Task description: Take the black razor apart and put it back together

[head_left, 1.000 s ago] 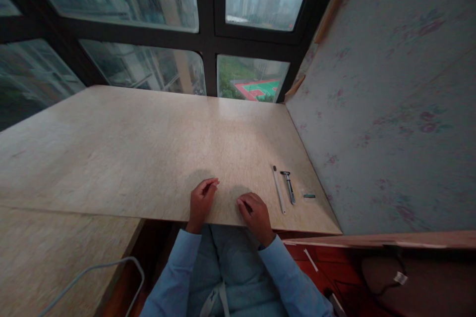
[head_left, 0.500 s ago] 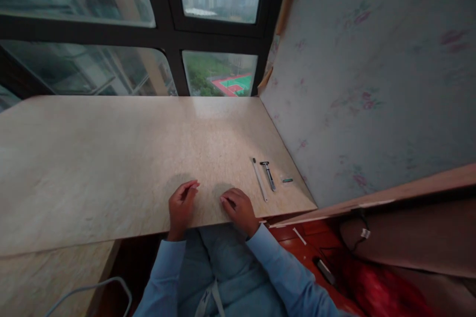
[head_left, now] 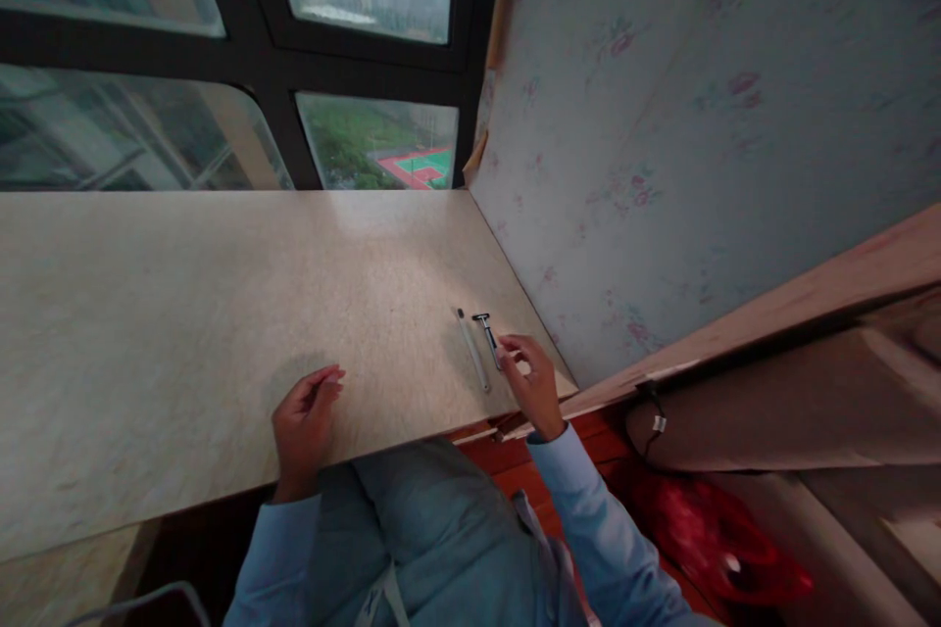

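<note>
My left hand (head_left: 303, 426) rests at the table's front edge, fingers curled in and thumb against them, with nothing visible in it. Over on the right, my right hand (head_left: 530, 384) is bent above the lower end of a razor (head_left: 486, 331), thumb and fingers slightly apart. The razor lies on the table with its dark head pointing away from me; its handle end is partly covered by the fingertips. Left of it lies a thin white toothbrush (head_left: 472, 350) with a dark head. A small pale patch shows between my right thumb and fingers, too unclear to name.
The pale table (head_left: 183, 313) runs left along a dark-framed window (head_left: 272, 69). A flowered wall (head_left: 624, 167) closes off the right side, close to my right hand. Below, a red plastic bag (head_left: 720, 539) lies on the reddish floor.
My right hand has moved right, from the front edge to over the razor's handle, covering the small green-and-clear item there. My left hand keeps its pose. The view has turned right.
</note>
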The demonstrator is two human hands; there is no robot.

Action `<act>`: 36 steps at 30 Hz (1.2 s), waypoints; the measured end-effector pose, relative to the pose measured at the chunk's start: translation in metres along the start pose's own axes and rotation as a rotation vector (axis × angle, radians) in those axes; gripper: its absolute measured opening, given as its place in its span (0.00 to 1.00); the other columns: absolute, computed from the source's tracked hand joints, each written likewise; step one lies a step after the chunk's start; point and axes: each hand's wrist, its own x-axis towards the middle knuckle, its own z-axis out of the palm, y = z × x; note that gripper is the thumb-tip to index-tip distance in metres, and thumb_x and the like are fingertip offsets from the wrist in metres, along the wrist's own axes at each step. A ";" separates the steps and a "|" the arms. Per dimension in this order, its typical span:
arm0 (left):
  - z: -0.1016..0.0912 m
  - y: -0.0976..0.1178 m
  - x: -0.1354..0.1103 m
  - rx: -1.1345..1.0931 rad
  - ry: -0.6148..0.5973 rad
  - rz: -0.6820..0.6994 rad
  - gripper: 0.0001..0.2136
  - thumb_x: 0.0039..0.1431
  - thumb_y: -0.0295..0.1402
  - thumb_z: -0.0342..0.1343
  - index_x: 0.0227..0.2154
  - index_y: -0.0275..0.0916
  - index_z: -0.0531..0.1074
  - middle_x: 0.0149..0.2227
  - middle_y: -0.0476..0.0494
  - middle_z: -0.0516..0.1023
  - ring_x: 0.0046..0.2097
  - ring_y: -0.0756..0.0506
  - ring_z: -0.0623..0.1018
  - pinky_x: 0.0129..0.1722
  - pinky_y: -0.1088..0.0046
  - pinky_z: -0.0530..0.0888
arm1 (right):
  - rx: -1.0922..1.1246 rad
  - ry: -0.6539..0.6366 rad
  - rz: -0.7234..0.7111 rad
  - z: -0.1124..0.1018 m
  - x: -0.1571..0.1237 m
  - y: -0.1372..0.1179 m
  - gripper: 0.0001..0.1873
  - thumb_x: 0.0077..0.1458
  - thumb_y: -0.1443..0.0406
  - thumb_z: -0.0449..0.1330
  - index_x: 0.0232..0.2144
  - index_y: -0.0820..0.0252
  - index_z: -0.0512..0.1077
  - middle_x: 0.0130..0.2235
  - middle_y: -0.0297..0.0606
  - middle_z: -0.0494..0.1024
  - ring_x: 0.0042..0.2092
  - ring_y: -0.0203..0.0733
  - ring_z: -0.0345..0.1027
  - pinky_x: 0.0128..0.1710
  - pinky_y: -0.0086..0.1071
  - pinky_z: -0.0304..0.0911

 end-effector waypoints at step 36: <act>-0.018 -0.015 -0.016 -0.330 0.689 0.063 0.09 0.52 0.35 0.54 0.34 0.36 0.75 0.26 0.49 0.74 0.26 0.52 0.71 0.27 0.76 0.69 | -0.070 -0.860 -0.483 0.235 0.034 -0.096 0.25 0.51 0.70 0.63 0.53 0.65 0.70 0.51 0.50 0.75 0.54 0.48 0.66 0.57 0.43 0.58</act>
